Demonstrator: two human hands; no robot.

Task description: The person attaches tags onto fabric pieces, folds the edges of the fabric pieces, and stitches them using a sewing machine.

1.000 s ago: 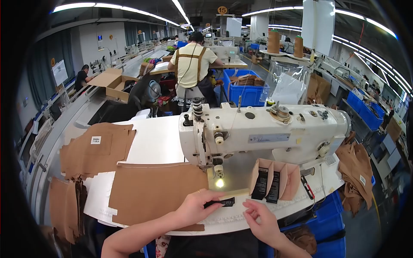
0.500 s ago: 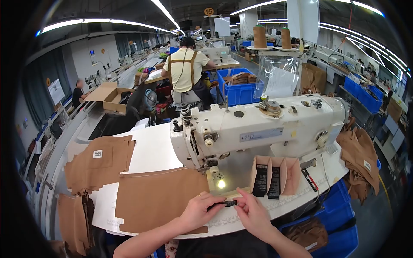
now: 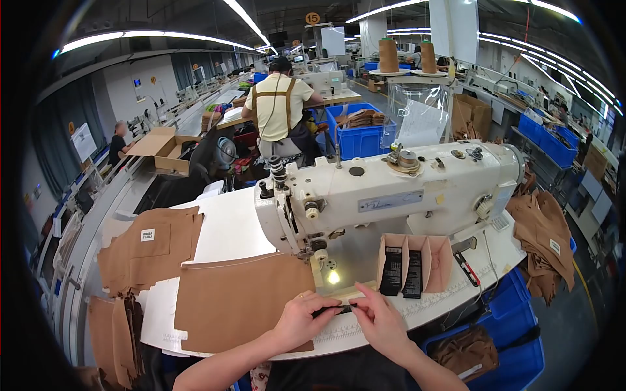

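Narrow black fabric strip (image 3: 343, 309) over glossy white tabletop (image 3: 345, 337) | left hand (image 3: 297, 324) pinches left end; right hand (image 3: 380, 320) pinches right | flat brown cloth panel (image 3: 244, 296) beneath left wrist

I see a co-worker in a pale yellow shirt with brown straps (image 3: 274, 107) ahead, back to my camera. Rectangular blue plastic bin (image 3: 360, 144) just right of them, flat brown pieces (image 3: 362, 118) stacked inside. Open brown cardboard box (image 3: 150, 144) off left, flap out. I've also got two tall brown thread cones (image 3: 388, 57) upright side by side, round orange "15" sign (image 3: 312, 19) overhead, long white fluorescent tubes (image 3: 386, 10) along the ceiling.
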